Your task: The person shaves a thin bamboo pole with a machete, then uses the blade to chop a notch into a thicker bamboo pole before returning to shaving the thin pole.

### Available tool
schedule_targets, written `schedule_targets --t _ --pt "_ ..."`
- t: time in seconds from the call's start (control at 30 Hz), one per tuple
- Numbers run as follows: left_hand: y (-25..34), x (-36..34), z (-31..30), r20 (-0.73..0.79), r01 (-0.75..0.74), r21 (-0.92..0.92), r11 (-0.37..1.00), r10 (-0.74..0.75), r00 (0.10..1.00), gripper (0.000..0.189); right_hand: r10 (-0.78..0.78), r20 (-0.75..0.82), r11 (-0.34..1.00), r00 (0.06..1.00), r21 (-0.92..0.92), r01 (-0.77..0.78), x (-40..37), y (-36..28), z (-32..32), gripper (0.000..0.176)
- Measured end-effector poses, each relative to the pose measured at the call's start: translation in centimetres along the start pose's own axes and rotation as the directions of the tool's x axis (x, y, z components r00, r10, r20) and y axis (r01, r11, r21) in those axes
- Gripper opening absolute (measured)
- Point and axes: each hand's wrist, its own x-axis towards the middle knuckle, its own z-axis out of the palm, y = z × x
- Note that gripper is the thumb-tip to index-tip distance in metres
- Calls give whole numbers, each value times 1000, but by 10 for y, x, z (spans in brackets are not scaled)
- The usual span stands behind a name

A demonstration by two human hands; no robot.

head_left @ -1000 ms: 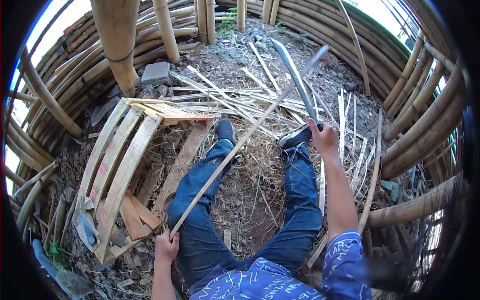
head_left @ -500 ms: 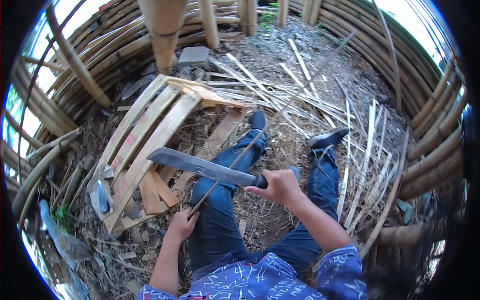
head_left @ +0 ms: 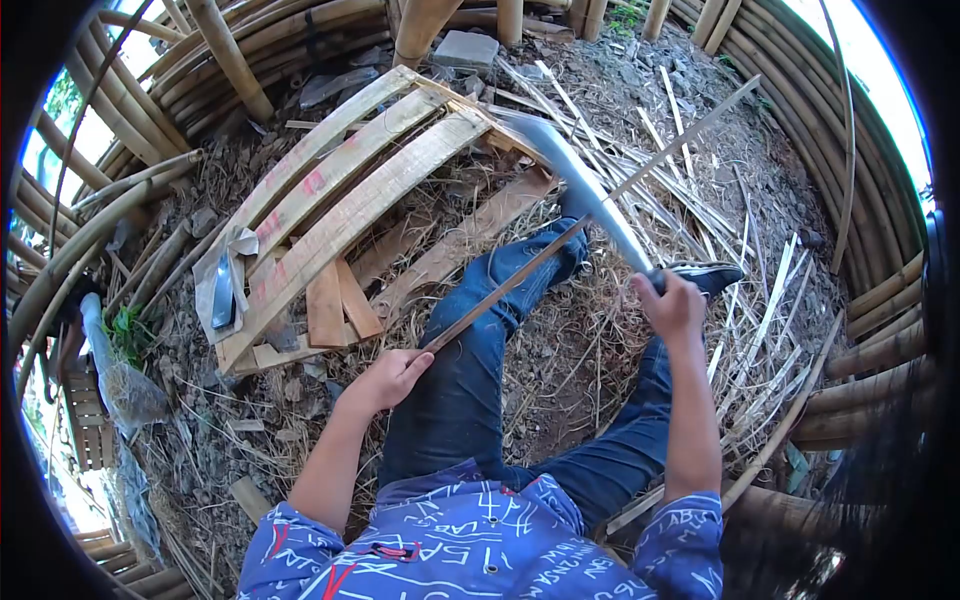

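My left hand (head_left: 385,378) grips the near end of a long thin bamboo strip (head_left: 640,170) that slants up to the right over my left leg. My right hand (head_left: 672,305) holds a machete (head_left: 585,190) by its handle, blade raised up and to the left, its edge meeting the strip near my left shoe. I sit on the ground with both legs in blue jeans stretched forward.
A curved wooden slat frame (head_left: 340,190) lies to the left. Split bamboo strips (head_left: 760,320) litter the ground to the right. Curved bamboo poles (head_left: 860,130) wall the space all around. A grey stone block (head_left: 465,48) sits at the far end.
The machete swung from lying low across my lap, pointing left, up to the right, blade now against the strip. My left hand stays on the strip's end. The view shifted left.
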Motion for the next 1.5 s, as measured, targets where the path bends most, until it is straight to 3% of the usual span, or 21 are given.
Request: schedule_targets --t 0.13,0.23,0.27,0.3,0.37,0.47,0.5,0.53,0.57,0.7,0.77,0.83,0.9,0.97,1.03,1.17,1.23,1.3,1.37,1.43,1.5 --pt "22 6 -13 133 98 84 992 -109 985 48 100 58 991 993 -89 -95 -2 4 -7 68" --pt "26 6 -14 182 179 132 975 -201 962 52 142 105 976 984 150 -157 -22 -21 6 65" --pt "24 5 -9 180 181 131 975 -203 962 52 111 101 972 989 198 -129 -32 -28 16 64" --pt "22 3 -2 100 99 67 993 -105 989 49 83 91 963 992 248 -103 -42 -38 25 63" --pt "23 4 3 24 0 18 1000 -1 1000 47 5 196 922 980 380 -81 -67 -71 31 65" --pt "47 6 -7 148 136 114 984 -152 977 43 -222 137 936 965 308 172 -91 -114 34 64" --pt "39 8 -3 154 131 116 985 -148 977 43 -295 130 924 947 292 248 -93 -120 38 65" --pt "27 7 4 84 40 79 996 -46 995 43 -332 103 917 938 270 294 -93 -123 41 66" --pt "16 5 8 9 -53 50 997 53 999 43 -328 107 917 939 275 289 -89 -123 42 66" --pt "28 10 8 59 -5 80 997 0 998 50 -346 41 923 937 195 332 -60 -90 36 66" --pt "28 4 9 98 122 -29 992 -119 988 51 -237 92 970 967 73 230 -42 -67 21 68" --pt "28 3 12 100 91 -101 991 -81 992 51 2 161 999 987 -34 4 -21 -43 2 72" --pt "26 1 10 114 125 -63 990 -117 987 51 263 156 965 952 -22 -263 3 -6 -16 75" --pt "36 2 6 122 130 -5 991 -128 984 50 277 76 957 958 -114 -268 21 46 -11 76" --pt "41 6 6 128 89 -4 996 -88 988 47 252 83 960 964 -147 -239 20 41 -28 77" --pt "44 0 9 134 133 13 991 -134 982 43 290 122 957 949 -34 -288 4 18 -12 73" --pt "45 -2 13 53 109 19 994 -110 993 39 220 238 910 946 298 -287 -7 -3 -7 66" --pt "42 -3 12 39 102 8 995 -102 994 36 124 203 907 971 374 -194 -21 -22 6 61" --pt "45 -3 10 40 97 3 995 -97 995 35 76 183 939 980 318 -132 -21 -29 6 60" --pt "38 -4 10 37 91 30 995 -92 995 34 -83 100 996 991 -16 85 -14 -19 -1 63" --pt "33 -7 11 -2 97 26 995 -97 995 34 -8 150 991 989 -129 28 5 9 -10 65"
